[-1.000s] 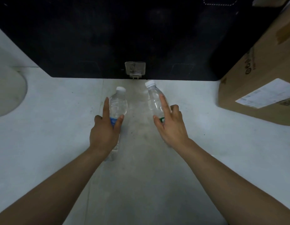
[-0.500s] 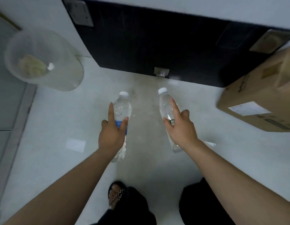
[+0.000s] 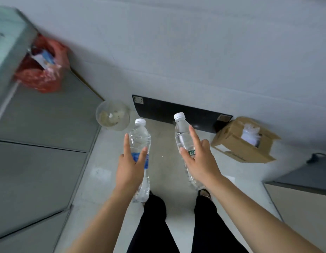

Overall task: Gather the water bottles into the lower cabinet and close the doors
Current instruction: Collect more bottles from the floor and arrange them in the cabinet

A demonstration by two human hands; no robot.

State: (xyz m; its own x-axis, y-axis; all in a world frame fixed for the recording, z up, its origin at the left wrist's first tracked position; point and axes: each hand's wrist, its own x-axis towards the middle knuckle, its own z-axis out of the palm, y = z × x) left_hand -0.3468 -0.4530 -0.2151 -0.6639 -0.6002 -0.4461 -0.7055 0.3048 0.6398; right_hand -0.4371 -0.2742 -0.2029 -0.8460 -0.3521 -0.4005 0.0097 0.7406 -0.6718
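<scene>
My left hand [image 3: 129,169] grips a clear water bottle with a blue label [image 3: 140,141] around its middle, index finger stretched along its side. A second clear bottle with a green label [image 3: 182,135] is held by my right hand [image 3: 199,160] in the same way. Both bottles have white caps and point away from me, above the pale floor. Grey cabinet doors [image 3: 40,143] run along the left, all looking shut. The bottles' lower ends are partly hidden behind my hands.
A black opening [image 3: 176,112] sits low in the white wall ahead. A clear round bin [image 3: 113,115] stands left of it, an open cardboard box [image 3: 246,141] to its right. A red plastic bag [image 3: 42,70] hangs at upper left. My legs [image 3: 155,221] are below.
I have risen and drawn back from the black opening, lifting both bottles. The view has widened to show the cabinet doors, red bag and my legs.
</scene>
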